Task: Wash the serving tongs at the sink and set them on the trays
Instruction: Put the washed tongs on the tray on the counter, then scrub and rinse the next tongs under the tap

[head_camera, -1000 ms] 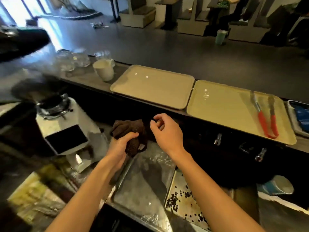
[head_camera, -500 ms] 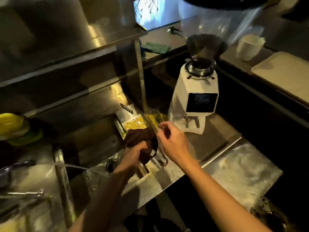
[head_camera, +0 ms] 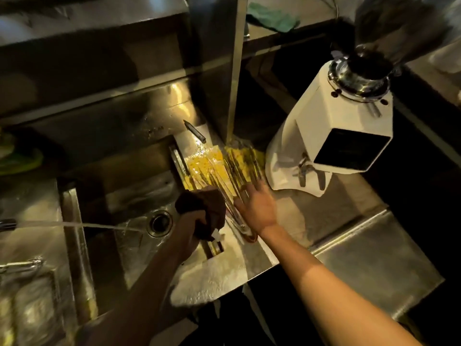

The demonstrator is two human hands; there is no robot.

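right hand [head_camera: 259, 211], curled half a second ago, now spreads flat over the tongs [head_camera: 236, 219]. left hand [head_camera: 192, 224] grips one cloth [head_camera: 202, 201]; tongs too blurred to count.

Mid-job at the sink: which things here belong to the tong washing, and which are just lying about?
Job: tongs, sink, running water, brown cloth gripped by left hand, right hand open over the tongs.
Lying about: white grinder, green cloth on the shelf, pen-like item behind the tongs.
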